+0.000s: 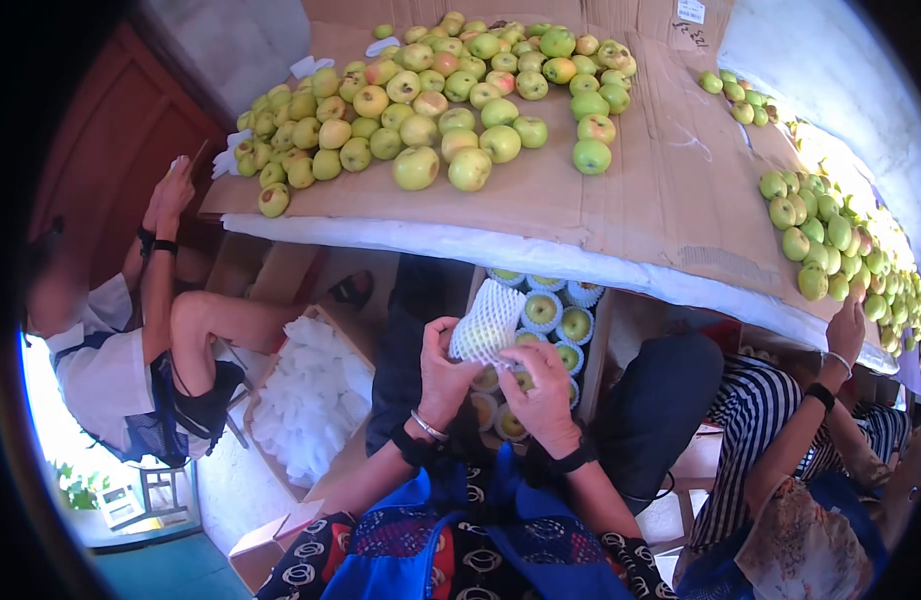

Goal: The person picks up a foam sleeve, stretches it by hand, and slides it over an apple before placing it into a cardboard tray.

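A white foam net sleeve [492, 318] is held up between my two hands, over an open carton. My left hand [442, 378] has its fingers wrapped round the sleeve's left side. At the sleeve's lower right edge, my right hand [540, 392] pinches the mesh. The sleeve bulges, and a faint green tint shows through low down; whether an apple is inside is hard to tell. Below, the carton [598, 345] contains rows of green apples [541, 310] in foam nets, partly hidden by my hands.
Many loose apples [420, 130] lie on the cardboard-covered table [670, 190], with more apples [825, 235] heaped at right. A box of white foam nets [315, 400] stands left of my legs. One person [110, 350] sits at left; another person's hand [845, 330] touches apples at right.
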### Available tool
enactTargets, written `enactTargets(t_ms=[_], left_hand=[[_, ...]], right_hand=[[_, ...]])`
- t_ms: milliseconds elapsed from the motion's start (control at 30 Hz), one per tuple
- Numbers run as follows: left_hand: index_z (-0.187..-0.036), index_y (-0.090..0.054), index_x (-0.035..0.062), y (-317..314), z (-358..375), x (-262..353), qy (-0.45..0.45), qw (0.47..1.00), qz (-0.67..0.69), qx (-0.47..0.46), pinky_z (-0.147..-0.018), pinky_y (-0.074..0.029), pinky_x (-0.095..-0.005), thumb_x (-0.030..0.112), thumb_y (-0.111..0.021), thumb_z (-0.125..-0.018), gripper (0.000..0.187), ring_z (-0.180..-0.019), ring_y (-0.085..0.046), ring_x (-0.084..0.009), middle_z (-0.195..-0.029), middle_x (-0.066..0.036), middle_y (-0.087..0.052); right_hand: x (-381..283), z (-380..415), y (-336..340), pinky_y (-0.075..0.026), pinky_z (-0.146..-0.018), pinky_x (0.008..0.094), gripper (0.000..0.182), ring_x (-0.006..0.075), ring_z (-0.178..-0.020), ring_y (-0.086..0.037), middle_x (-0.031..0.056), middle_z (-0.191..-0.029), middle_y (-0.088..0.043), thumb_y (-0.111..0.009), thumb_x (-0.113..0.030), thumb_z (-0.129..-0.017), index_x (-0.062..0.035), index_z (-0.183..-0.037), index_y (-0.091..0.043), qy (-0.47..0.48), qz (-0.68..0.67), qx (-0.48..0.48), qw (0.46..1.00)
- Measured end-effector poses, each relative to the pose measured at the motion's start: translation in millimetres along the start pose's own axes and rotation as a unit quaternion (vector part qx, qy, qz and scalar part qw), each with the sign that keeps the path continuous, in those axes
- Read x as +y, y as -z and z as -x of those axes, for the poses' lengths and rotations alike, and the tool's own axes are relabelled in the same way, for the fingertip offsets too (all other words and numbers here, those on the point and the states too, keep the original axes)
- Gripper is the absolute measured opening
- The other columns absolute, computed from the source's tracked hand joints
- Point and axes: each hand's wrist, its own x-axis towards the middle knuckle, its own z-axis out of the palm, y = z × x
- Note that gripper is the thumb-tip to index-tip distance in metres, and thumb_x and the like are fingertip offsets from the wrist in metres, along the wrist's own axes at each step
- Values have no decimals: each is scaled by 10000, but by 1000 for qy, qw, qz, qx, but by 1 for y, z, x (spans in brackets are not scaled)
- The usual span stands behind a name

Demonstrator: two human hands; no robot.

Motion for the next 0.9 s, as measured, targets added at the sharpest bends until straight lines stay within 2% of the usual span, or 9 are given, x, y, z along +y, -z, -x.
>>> enactTargets(t_ms=[67,133,200,267,333,467,533,600,900], left_hand=[[-1120,-411,25,5,-4,0,24,999,26,16,-825,-454,-276,0,-687,-648,547,-954,-559,-149,-1036,-111,-580],[-1081,-451,31,6,-8,4,-48,996,-76,-12,-811,-461,-291,47,-691,-642,501,-931,-582,-183,-1006,-113,-589],[-1087,-455,27,3,-4,20,-32,986,-159,-35,-824,-460,-288,49,-701,-639,512,-943,-582,-175,-1029,-112,-590],[-1093,-459,22,-5,-1,37,-18,969,-238,-57,-837,-459,-286,51,-712,-637,522,-956,-582,-168,-1051,-110,-591],[-1095,-489,14,-9,-1,43,-105,925,-357,-78,-832,-456,-284,105,-739,-642,525,-953,-592,-182,-1055,-111,-599],[-1181,-470,0,-9,-6,61,-116,977,-170,-55,-790,-464,-286,54,-682,-703,526,-935,-598,-187,-1112,-116,-575],[-1176,-480,-7,-4,-10,54,-202,948,-233,-76,-751,-473,-269,16,-640,-738,467,-904,-599,-166,-1121,-111,-564],[-1152,-497,-9,-1,-6,43,-101,972,-178,-112,-707,-478,-252,15,-627,-754,420,-848,-601,-149,-1081,-97,-576],[-966,-582,-10,-3,-7,33,-194,938,-284,-42,-580,-444,-255,15,-573,-797,171,-630,-548,-139,-766,-83,-571]], right_hand=[[-11,-9,5,-450,-789,364,435,316,-900,-548,144,-989,-549,-707,-85,-667,-45,-1066,-539,-8,27,5,1000],[-13,-12,5,-442,-828,371,547,333,-948,-536,163,-1056,-531,-725,-101,-650,-39,-1140,-488,-18,56,10,998],[-4,-6,0,-407,-903,387,683,350,-1037,-496,199,-1164,-470,-740,-122,-646,-30,-1221,-384,-53,-21,-85,995],[1,2,-10,-406,-911,374,672,318,-1060,-492,195,-1174,-467,-739,-122,-655,-23,-1218,-387,-112,-49,-62,991],[8,6,-15,-405,-919,360,661,286,-1083,-489,192,-1184,-464,-738,-122,-663,-16,-1215,-390,-164,-78,-40,983],[17,5,-12,-408,-914,313,685,198,-1094,-474,140,-1177,-458,-731,-83,-676,-1,-1241,-352,-223,-259,31,939],[17,3,-10,-410,-911,298,686,178,-1090,-473,120,-1173,-458,-724,-61,-681,0,-1247,-341,-224,-307,55,924],[12,0,-10,-411,-914,294,687,175,-1072,-484,97,-1162,-460,-723,-42,-686,-9,-1247,-328,-221,-402,94,883],[24,7,-12,-415,-901,287,608,152,-1048,-487,86,-1133,-482,-703,-66,-729,0,-1229,-364,-241,-370,23,897]])
